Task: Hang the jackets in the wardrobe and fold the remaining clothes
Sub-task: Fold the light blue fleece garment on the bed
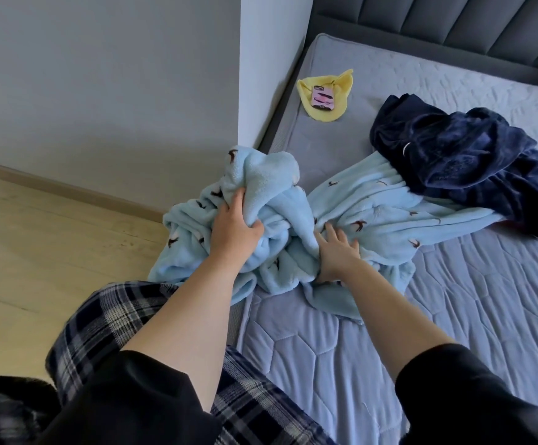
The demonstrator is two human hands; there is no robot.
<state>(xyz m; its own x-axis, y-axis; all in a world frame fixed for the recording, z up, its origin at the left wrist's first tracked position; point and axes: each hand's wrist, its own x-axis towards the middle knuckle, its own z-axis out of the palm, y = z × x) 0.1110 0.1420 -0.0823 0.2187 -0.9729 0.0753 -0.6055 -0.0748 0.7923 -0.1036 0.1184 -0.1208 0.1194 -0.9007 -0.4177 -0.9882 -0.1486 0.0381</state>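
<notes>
A light blue fleece garment [367,203] with small dark bird prints lies bunched at the left edge of the bed. My left hand [234,226] grips a raised fold of it over the bed's edge. My right hand [336,252] has its fingers spread on the middle of the same garment, with the thumb tucked into a fold. A dark navy plush garment [466,165] lies crumpled on the mattress to the right, overlapping the far end of the blue one.
The grey quilted mattress [453,316] fills the right side, with a padded headboard [453,30] behind. A yellow cloth [328,91] with a pink phone [322,97] on it lies near the wall corner [254,75]. Wooden floor [36,252] is on the left.
</notes>
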